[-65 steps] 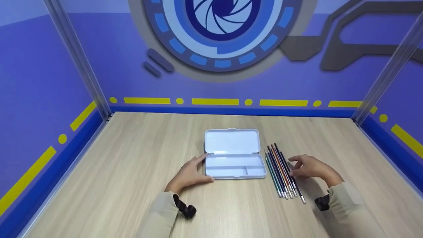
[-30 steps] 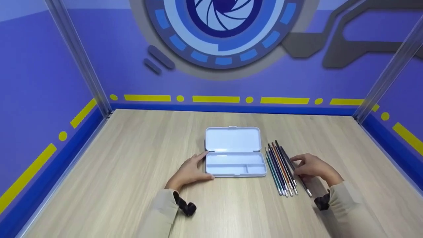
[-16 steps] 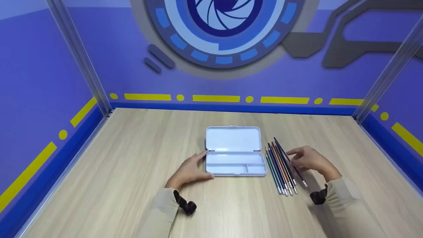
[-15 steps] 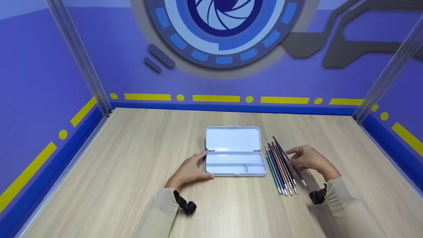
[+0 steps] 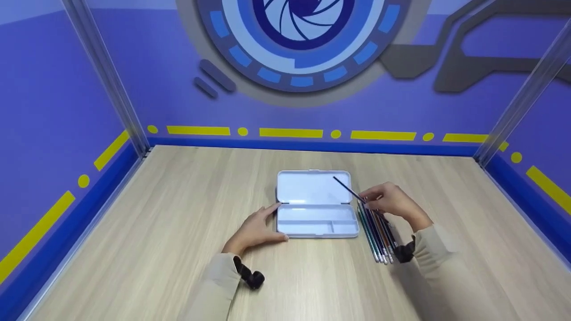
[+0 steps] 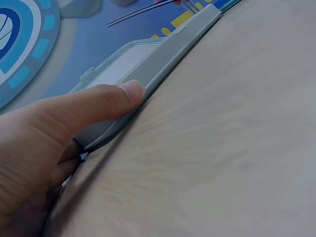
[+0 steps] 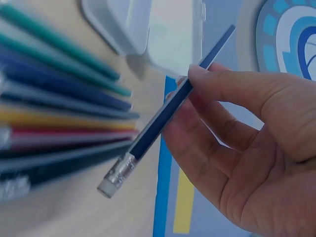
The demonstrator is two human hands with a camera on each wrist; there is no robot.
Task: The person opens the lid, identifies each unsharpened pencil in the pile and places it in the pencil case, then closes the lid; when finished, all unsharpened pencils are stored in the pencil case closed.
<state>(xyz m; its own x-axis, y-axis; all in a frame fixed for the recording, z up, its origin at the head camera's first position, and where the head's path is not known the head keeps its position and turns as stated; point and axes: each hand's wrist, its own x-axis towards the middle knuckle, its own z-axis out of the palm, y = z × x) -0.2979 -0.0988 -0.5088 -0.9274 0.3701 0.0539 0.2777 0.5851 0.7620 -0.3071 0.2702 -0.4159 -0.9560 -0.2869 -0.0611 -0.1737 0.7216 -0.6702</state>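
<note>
A white pencil case [image 5: 317, 228] lies on the table with its lid [image 5: 308, 187] folded back. Its tray has a long compartment at the back and two smaller ones in front, all bare. My left hand [image 5: 256, 232] grips the case's left end, thumb along the front wall [image 6: 148, 84] and forefinger near the hinge corner. Between thumb and fingers, my right hand [image 5: 392, 203] pinches a dark blue pencil [image 7: 163, 116] with a white eraser, raised off the table. Its far end overlaps the lid in the head view. Below that hand lie several pencils [image 5: 374, 234] side by side, partly hidden by it.
The wooden table [image 5: 200, 191] is bounded by blue-purple panels [image 5: 276, 118] at the back and both sides, with metal posts [image 5: 513, 107] at the corners. Black wrist cameras [image 5: 254, 278] sit at both sleeves.
My right hand has drawn one pencil away from the row, lifted it and carried it left toward the case's lid. My left hand has stayed on the case.
</note>
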